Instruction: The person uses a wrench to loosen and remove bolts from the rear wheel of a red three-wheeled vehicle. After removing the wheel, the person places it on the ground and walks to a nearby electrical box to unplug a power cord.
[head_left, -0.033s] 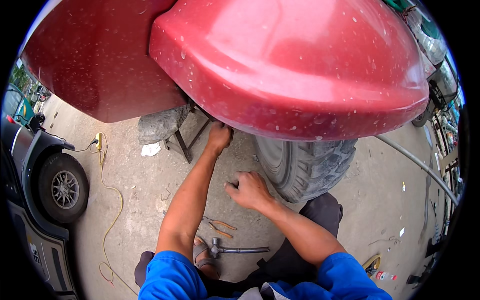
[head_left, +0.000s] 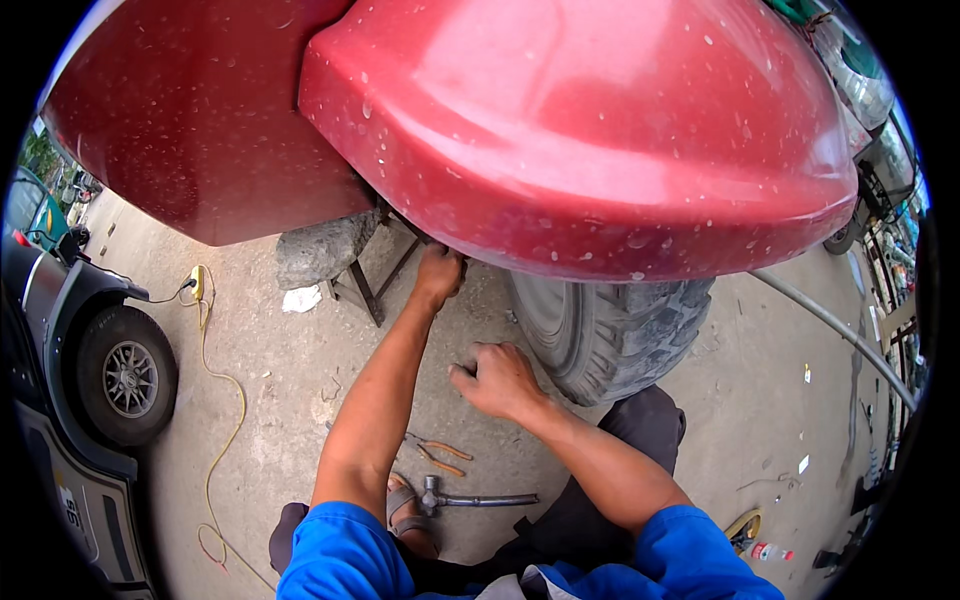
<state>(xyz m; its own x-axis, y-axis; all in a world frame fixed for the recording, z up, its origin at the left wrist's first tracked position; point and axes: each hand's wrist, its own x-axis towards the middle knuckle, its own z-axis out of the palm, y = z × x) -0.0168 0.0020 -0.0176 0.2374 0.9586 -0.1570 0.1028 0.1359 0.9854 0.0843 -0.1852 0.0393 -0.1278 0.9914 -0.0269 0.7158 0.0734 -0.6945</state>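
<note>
My left hand [head_left: 440,274] is closed at the lower edge of a red fender [head_left: 580,170], beside the join with another red body panel [head_left: 200,130]. Whatever its fingers hold is hidden by the hand and the panel edge. Lower and to the right, my right hand [head_left: 497,380] hangs in the air with fingers curled and thumb out, left of a dusty, chunky tyre [head_left: 620,330]. Its palm is out of sight, so its contents cannot be made out. Below my hands, orange-handled pliers [head_left: 442,455] and a hammer [head_left: 485,499] with a metal handle lie on the ground.
A grey stone block [head_left: 325,250] and a dark metal stand [head_left: 362,290] are under the panels. A yellow cord [head_left: 240,405] runs along the floor at left, near a parked vehicle's wheel [head_left: 130,378]. At right are a metal pipe [head_left: 830,325] and a plastic bottle [head_left: 770,552].
</note>
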